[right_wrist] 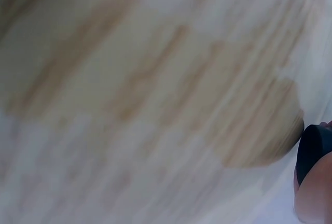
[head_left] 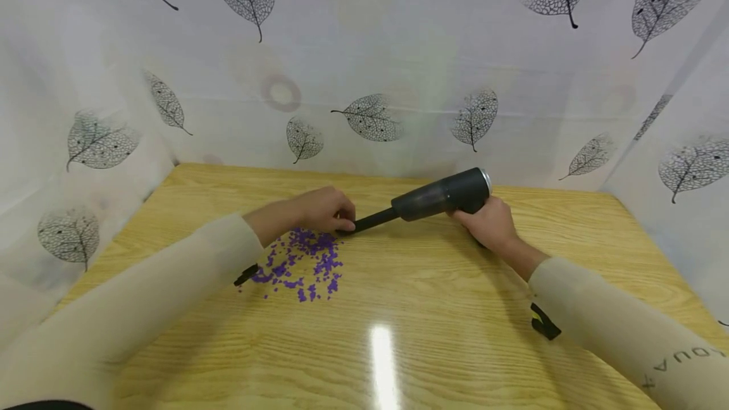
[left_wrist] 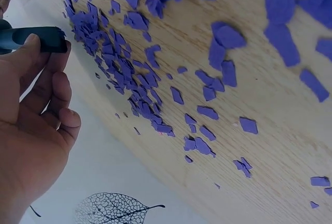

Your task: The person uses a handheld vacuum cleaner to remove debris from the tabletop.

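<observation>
A black handheld vacuum cleaner [head_left: 441, 196] slants above the table, its slim nozzle [head_left: 376, 219] pointing left and down. My right hand [head_left: 491, 225] grips its handle; only part of that hand [right_wrist: 315, 190] and a dark piece of the vacuum [right_wrist: 310, 146] show in the right wrist view. Near the tip, my left hand [head_left: 326, 209] pinches the nozzle between thumb and fingers. In the left wrist view the nozzle end [left_wrist: 49, 39] lies over the fingers. Purple paper scraps [head_left: 327, 261] are scattered on the table beneath and in front of the left hand.
The wood-grain table [head_left: 433, 309] carries a bright light reflection near its front. A pale curtain [head_left: 364, 49] with dark leaf prints hangs behind it and along both sides. Black straps are visible under both sleeves.
</observation>
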`<act>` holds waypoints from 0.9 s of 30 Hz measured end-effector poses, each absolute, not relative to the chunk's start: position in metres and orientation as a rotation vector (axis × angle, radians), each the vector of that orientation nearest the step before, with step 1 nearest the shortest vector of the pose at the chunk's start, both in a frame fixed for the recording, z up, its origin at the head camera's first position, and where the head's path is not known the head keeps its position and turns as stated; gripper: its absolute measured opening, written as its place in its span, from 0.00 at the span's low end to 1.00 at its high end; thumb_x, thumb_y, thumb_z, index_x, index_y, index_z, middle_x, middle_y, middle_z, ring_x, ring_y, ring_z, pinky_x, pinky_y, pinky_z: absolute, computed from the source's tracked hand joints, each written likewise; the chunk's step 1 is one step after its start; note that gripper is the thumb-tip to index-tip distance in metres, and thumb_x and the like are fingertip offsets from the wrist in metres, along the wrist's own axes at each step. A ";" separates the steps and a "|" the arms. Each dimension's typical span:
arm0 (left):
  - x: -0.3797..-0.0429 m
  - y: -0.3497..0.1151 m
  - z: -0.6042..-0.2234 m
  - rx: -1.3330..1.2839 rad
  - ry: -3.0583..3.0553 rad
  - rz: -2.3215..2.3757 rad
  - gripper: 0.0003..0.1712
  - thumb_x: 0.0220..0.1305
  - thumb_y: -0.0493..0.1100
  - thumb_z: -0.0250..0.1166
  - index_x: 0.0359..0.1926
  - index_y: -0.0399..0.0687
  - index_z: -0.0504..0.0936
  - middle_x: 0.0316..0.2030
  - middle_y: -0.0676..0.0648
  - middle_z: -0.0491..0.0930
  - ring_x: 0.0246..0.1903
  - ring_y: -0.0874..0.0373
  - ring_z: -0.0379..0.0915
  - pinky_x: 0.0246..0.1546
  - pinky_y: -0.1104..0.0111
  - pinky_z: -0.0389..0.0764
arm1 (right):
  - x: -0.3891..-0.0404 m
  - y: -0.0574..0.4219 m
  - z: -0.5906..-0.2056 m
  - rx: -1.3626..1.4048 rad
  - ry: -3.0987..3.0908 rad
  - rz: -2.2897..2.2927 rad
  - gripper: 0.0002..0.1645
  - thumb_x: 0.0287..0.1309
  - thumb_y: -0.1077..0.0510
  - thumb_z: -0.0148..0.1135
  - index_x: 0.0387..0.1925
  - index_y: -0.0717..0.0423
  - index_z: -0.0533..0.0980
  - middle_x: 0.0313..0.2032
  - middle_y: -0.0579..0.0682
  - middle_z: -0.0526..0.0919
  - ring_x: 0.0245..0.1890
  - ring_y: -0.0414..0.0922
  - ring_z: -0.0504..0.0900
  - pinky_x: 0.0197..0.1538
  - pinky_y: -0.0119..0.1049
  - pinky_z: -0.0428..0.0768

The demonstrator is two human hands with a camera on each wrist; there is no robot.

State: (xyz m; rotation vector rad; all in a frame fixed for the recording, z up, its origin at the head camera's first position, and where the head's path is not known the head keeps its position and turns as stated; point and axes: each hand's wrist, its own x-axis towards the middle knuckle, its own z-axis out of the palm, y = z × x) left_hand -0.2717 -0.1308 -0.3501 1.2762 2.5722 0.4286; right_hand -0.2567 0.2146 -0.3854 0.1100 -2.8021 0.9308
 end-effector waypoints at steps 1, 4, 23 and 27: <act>-0.271 -0.131 -0.350 1.285 2.566 0.432 0.07 0.62 0.47 0.60 0.32 0.52 0.81 0.25 0.58 0.77 0.25 0.67 0.71 0.31 0.72 0.76 | -0.256 0.215 -0.385 0.116 -2.803 0.932 0.26 0.44 0.41 0.66 0.24 0.61 0.72 0.20 0.52 0.73 0.21 0.47 0.70 0.24 0.38 0.69; -0.266 -0.131 -0.349 1.289 2.554 0.420 0.07 0.62 0.48 0.59 0.32 0.53 0.81 0.25 0.58 0.77 0.25 0.66 0.70 0.31 0.71 0.75 | -0.254 0.216 -0.385 0.134 -2.815 0.942 0.26 0.44 0.41 0.66 0.24 0.61 0.71 0.19 0.51 0.73 0.20 0.46 0.69 0.24 0.38 0.69; -0.253 -0.136 -0.345 1.080 2.382 0.625 0.08 0.72 0.47 0.44 0.40 0.50 0.68 0.28 0.49 0.76 0.25 0.59 0.67 0.29 0.66 0.72 | -0.251 0.218 -0.386 0.152 -2.777 1.042 0.25 0.45 0.43 0.66 0.26 0.61 0.71 0.19 0.50 0.72 0.21 0.46 0.69 0.25 0.38 0.69; -0.254 -0.139 -0.344 1.049 2.359 0.648 0.09 0.72 0.48 0.43 0.43 0.50 0.67 0.28 0.47 0.75 0.24 0.58 0.66 0.30 0.65 0.72 | -0.252 0.217 -0.386 0.155 -2.769 1.054 0.24 0.45 0.43 0.66 0.26 0.61 0.71 0.19 0.50 0.72 0.21 0.46 0.69 0.25 0.38 0.69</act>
